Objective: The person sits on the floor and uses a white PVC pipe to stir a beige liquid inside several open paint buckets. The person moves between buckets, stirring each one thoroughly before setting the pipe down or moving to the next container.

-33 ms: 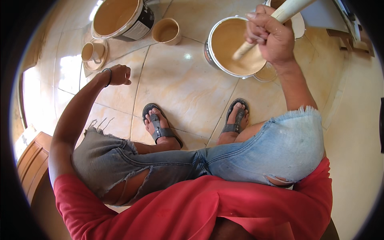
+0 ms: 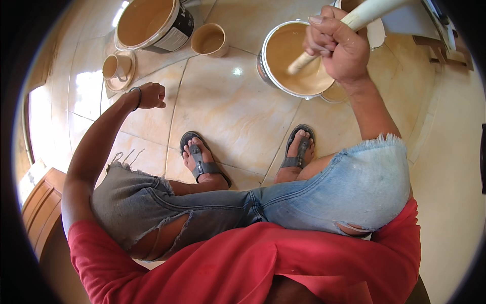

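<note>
My right hand [image 2: 344, 48] is wrapped round a thick pale stick [image 2: 362, 15]. Its lower end dips into smooth tan liquid [image 2: 288, 48] in a round white-rimmed bucket [image 2: 265, 63] at the far right. How deep the tip goes is hidden by the liquid. Over on the left, my left hand [image 2: 152, 95] hangs above the floor with its fingers curled in, and nothing shows in it. Nearest to that hand stands a tan-coated cup [image 2: 112, 67] on a saucer [image 2: 121, 86].
A larger bucket [image 2: 172, 38] with tan liquid stands at the far left, beside a small tan pot [image 2: 208, 40]. My sandalled feet [image 2: 202, 159] rest on the tiled floor [image 2: 238, 109]. A wooden chair part [image 2: 45, 207] is at the left edge.
My right hand and the stick have shifted slightly left, and the stick's lower end has moved left within the bucket. My left hand has stayed in place.
</note>
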A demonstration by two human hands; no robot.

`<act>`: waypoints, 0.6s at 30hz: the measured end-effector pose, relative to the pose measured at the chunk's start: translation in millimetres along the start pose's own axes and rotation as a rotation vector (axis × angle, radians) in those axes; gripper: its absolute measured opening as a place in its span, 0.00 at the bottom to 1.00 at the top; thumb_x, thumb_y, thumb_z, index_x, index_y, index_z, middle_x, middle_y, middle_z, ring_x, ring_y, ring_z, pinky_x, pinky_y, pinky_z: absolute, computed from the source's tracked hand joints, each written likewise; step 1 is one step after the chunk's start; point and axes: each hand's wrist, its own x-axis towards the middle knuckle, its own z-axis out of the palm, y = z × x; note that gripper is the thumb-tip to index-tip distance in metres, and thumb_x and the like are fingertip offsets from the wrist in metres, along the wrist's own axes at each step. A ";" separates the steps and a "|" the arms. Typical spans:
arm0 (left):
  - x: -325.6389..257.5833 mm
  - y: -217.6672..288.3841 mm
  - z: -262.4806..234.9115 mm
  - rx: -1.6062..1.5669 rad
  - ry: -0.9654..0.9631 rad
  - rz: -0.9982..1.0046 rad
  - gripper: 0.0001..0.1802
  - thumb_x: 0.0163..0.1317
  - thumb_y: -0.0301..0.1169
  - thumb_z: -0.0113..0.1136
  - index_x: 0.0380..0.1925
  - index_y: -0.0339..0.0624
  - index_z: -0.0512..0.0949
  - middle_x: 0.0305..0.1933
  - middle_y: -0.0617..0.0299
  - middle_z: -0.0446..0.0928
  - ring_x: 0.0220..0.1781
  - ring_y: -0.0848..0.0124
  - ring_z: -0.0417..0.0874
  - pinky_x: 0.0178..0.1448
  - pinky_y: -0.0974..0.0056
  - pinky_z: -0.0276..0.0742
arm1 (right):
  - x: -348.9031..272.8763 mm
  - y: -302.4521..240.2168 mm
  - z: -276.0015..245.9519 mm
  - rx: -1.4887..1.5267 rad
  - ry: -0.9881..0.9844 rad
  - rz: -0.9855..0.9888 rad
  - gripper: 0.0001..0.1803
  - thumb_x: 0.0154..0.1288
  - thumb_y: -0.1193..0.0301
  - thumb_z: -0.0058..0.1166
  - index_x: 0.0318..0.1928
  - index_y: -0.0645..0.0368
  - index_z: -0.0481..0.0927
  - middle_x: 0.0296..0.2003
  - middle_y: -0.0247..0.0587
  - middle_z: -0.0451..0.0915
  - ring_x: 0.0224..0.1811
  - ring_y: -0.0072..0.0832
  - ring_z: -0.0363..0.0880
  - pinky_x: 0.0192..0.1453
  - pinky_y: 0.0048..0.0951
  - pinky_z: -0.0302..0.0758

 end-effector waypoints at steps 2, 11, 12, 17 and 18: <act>0.6 6.2 -5.3 -0.001 -0.013 -0.002 0.19 0.53 0.43 0.74 0.36 0.40 0.84 0.39 0.49 0.86 0.45 0.53 0.87 0.51 0.53 0.82 | -4.2 2.8 9.4 0.034 -0.080 -0.151 0.18 0.71 0.73 0.49 0.23 0.54 0.60 0.16 0.28 0.56 0.17 0.21 0.53 0.29 0.31 0.65; 6.3 -0.2 -5.6 0.011 -0.016 0.001 0.20 0.53 0.41 0.73 0.39 0.38 0.83 0.41 0.49 0.85 0.44 0.54 0.87 0.50 0.53 0.82 | 8.1 -23.8 -10.6 -0.286 0.190 -0.170 0.16 0.65 0.75 0.53 0.20 0.54 0.66 0.14 0.29 0.63 0.14 0.18 0.60 0.20 0.25 0.63; 5.8 -1.2 -3.8 0.014 -0.016 0.000 0.20 0.53 0.41 0.73 0.39 0.38 0.83 0.41 0.49 0.85 0.44 0.54 0.87 0.50 0.53 0.82 | 7.1 -23.6 -8.7 -0.208 0.192 -0.101 0.16 0.65 0.76 0.53 0.20 0.54 0.66 0.14 0.29 0.63 0.14 0.18 0.60 0.20 0.25 0.62; 6.3 1.1 -3.3 0.021 -0.036 -0.001 0.20 0.53 0.43 0.74 0.38 0.39 0.83 0.41 0.49 0.86 0.46 0.53 0.86 0.51 0.52 0.81 | 0.1 -2.2 4.5 -0.014 0.011 -0.173 0.17 0.70 0.76 0.46 0.22 0.54 0.60 0.16 0.29 0.58 0.17 0.20 0.56 0.27 0.30 0.65; 7.3 3.1 -4.9 0.021 -0.047 -0.017 0.20 0.54 0.43 0.74 0.38 0.39 0.84 0.41 0.48 0.86 0.47 0.53 0.86 0.52 0.52 0.81 | -0.3 3.3 3.8 -0.021 -0.057 -0.259 0.17 0.72 0.75 0.44 0.23 0.54 0.58 0.16 0.29 0.56 0.18 0.22 0.53 0.30 0.33 0.68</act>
